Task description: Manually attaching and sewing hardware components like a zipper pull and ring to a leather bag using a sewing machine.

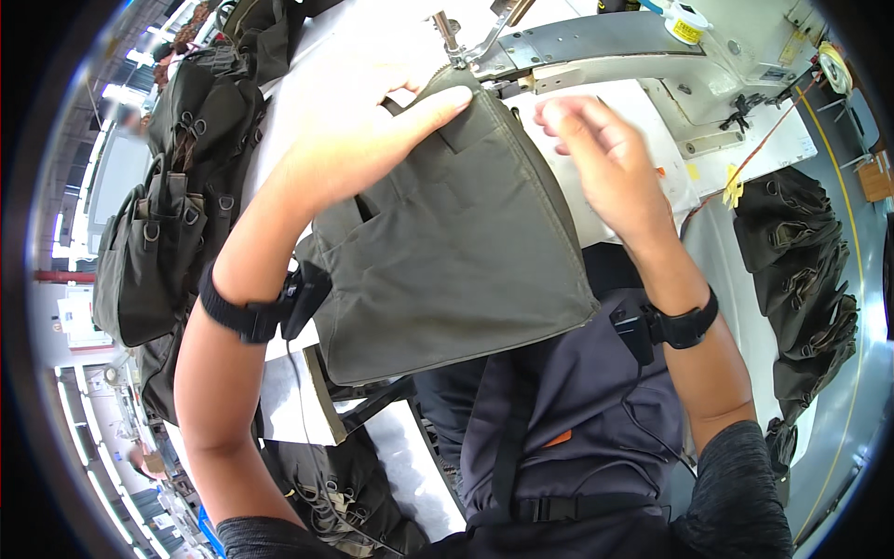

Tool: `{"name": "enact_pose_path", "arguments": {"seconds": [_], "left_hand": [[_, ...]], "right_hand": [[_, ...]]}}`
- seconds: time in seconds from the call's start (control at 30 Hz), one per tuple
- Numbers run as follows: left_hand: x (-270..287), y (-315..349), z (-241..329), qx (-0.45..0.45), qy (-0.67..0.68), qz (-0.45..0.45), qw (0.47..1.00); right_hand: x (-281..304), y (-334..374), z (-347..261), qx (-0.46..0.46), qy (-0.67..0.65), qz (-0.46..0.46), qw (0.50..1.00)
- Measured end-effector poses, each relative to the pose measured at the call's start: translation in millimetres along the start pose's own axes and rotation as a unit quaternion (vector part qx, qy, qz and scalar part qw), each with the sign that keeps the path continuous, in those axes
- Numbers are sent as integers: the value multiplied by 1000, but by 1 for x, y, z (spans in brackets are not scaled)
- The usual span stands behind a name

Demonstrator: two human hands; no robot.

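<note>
A dark olive fabric bag [447, 261] lies across my lap and the machine bed, its top end under the presser foot [456, 61] of a sewing machine [596, 42]. On the bag's upper left edge rests my left hand [363, 135], thumb on top of the cloth and fingers partly hidden beneath, gripping it near the foot. Just off the bag's right edge hovers my right hand [610, 158], slightly blurred. Its fingers are loosely curled, with nothing visible in them. A zipper-like seam runs along the bag's upper edge by the needle.
Several similar olive bags [177, 214] are piled on the left. More dark bags [792, 270] hang over the right side. A thread spool [835, 67] stands at the far right, and a white bottle [684, 23] sits on the machine. Another bag [345, 494] lies low, near my legs.
</note>
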State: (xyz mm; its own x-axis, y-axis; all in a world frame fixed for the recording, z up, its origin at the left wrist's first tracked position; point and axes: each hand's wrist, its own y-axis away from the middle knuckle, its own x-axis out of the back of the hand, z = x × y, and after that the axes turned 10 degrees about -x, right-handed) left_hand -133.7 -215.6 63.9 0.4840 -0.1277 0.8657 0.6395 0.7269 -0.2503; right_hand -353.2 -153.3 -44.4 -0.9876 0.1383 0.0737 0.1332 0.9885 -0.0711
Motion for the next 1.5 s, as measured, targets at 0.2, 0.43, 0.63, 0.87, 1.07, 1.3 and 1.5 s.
{"name": "enact_pose_path", "arguments": {"seconds": [0.2, 0.43, 0.63, 0.87, 1.07, 1.3, 1.5], "left_hand": [[2, -18, -44, -32, 93, -29, 995], [3, -26, -63, -65, 117, -133, 982], [-3, -16, -41, -68, 169, -83, 980], [-14, -10, -28, 75, 295, -52, 951], [-3, -14, -26, 29, 226, -57, 972], [1, -20, -45, 127, 184, -141, 964], [15, -27, -45, -68, 147, -99, 982]], "right_hand": [[-36, 2, 20, -38, -212, -91, 972], [-12, -10, -11, -96, -329, -232, 910], [-12, -5, -23, -122, -357, -234, 896], [-9, -7, -23, -158, -379, -232, 882], [-9, -14, -32, -163, -328, -219, 905], [2, -15, -60, 4, 11, -90, 996], [14, -38, -79, 347, 339, 50, 873]]}}
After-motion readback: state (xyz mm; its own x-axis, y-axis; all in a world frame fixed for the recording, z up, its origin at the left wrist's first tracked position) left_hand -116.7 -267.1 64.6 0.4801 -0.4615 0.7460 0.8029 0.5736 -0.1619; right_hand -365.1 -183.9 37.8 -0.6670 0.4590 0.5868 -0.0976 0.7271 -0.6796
